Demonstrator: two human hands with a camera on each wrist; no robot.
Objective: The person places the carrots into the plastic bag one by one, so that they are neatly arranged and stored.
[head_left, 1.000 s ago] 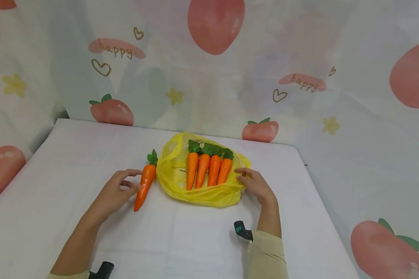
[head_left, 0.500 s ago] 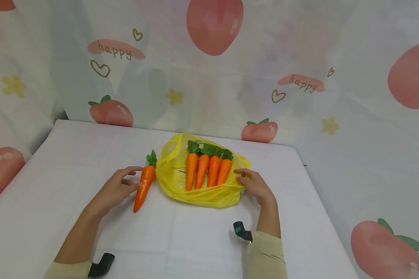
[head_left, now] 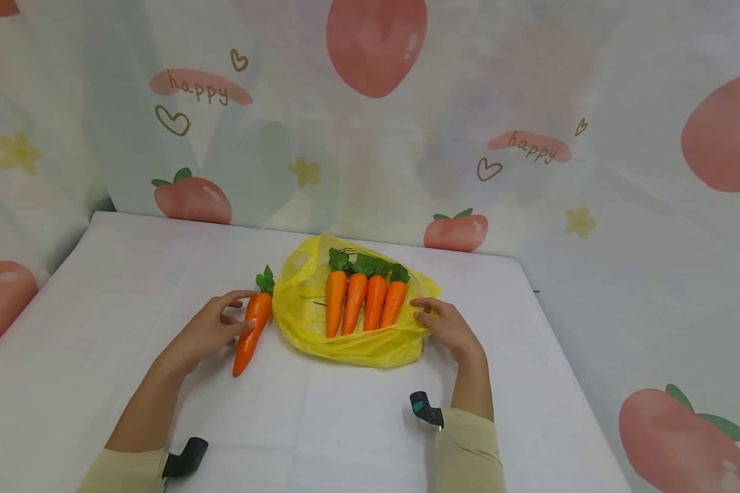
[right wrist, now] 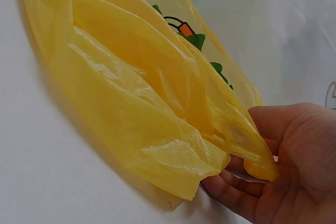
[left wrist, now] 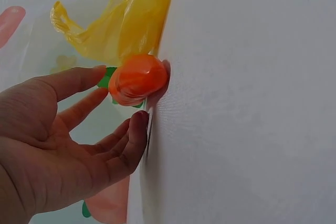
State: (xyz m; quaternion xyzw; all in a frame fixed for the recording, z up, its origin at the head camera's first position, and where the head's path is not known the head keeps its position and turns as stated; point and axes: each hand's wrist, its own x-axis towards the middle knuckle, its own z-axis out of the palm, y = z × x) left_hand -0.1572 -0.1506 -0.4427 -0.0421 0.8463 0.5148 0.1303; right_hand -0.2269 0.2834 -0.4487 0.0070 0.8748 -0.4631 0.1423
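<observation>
A single orange carrot [head_left: 252,334] with green leaves lies on the table, left of a yellow plastic bag [head_left: 358,351]. My left hand [head_left: 206,334] is beside this carrot; in the head view its thumb overlaps the carrot's side. The left wrist view shows the hand's fingers [left wrist: 137,129] spread around the carrot [left wrist: 139,77], not closed on it. Several carrots [head_left: 355,301] lie side by side inside the bag's mouth, leaves toward the back. My right hand [head_left: 450,329] holds the bag's right edge, and in the right wrist view the plastic [right wrist: 152,129] passes between thumb and fingers.
A white cloth [head_left: 321,431] covers the table. Behind it hangs a backdrop [head_left: 370,164] printed with fruit, hearts and flowers. Black wrist mounts [head_left: 186,457] stick out from both sleeves.
My left hand has shifted slightly, its thumb now reaching farther over the loose carrot. The right hand and the bag have stayed in place, while the head view has drifted a little.
</observation>
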